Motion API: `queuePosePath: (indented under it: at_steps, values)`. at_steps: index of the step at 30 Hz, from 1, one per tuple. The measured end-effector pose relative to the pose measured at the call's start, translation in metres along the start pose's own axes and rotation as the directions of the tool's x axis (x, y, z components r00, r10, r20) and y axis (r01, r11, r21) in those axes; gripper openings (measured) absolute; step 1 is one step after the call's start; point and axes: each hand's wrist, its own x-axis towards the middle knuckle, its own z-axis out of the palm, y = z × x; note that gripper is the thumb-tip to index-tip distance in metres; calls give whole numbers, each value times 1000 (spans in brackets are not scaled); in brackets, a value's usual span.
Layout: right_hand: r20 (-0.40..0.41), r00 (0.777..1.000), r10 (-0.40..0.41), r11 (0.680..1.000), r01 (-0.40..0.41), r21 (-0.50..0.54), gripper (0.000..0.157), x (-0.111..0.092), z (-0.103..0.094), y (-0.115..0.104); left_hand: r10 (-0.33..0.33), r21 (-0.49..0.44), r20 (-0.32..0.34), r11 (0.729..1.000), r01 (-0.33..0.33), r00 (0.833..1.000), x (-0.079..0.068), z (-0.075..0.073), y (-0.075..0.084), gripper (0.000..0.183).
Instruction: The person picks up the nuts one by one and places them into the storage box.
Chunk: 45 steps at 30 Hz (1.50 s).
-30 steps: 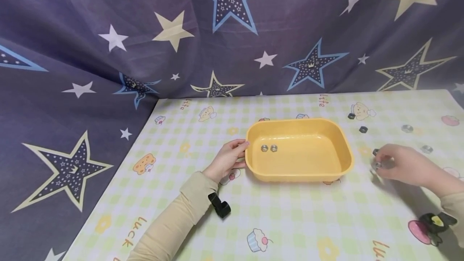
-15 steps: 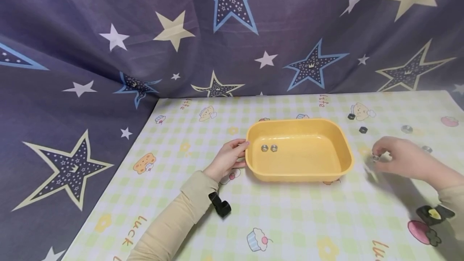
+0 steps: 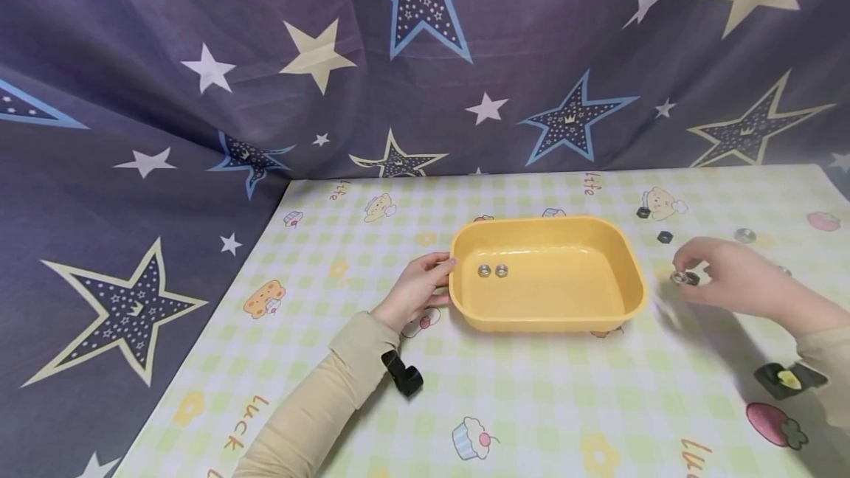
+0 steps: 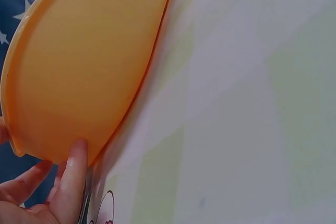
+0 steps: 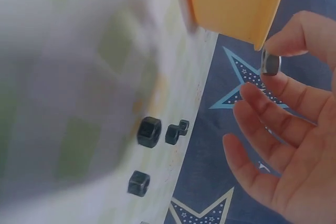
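A yellow plastic basin (image 3: 551,308) stands on the table, with two silver hex nuts (image 3: 493,271) lying inside near its left end. My left hand (image 3: 420,286) grips the basin's left end, thumb at the rim and fingers against the outer wall, as the left wrist view shows. To the right of the basin, my right hand (image 3: 737,279) pinches another silver hex nut (image 5: 271,63) between thumb and index finger, above the tabletop. Its other fingers are spread and loosely bent. A black hex nut (image 3: 693,279) shows just behind the held one in the head view.
Two more black nuts (image 3: 665,237) lie on the table behind the right hand. A silver nut (image 3: 745,235) lies farther right, another partly hidden by the hand. A checked cloth (image 3: 531,389) covers the table; a star-patterned curtain (image 3: 425,109) hangs behind and left.
My right hand has lifted the silver nut and moved slightly left toward the basin, uncovering the black nut behind it. The left hand and basin have stayed put.
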Motion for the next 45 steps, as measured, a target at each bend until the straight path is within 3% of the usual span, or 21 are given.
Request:
queuePosePath:
  at_steps: [16,24,34,45]
  values:
    - [12,1000,-1,1000,0,25,27,17,-4,-16,18,-9,10,1000,-17,1000,0,0,1,37]
    - [-42,997,-64,997,65,29,26,29,-6,-24,25,-4,12,1000,-25,1000,-1,0,1,38]
    - [9,996,-84,994,83,70,21,52,-12,-42,18,-4,16,1000,-18,1000,-1,-1,1,39]
    - [-6,985,-171,979,170,110,20,82,-13,-65,20,6,1,1000,-20,1000,-1,-1,1,38]
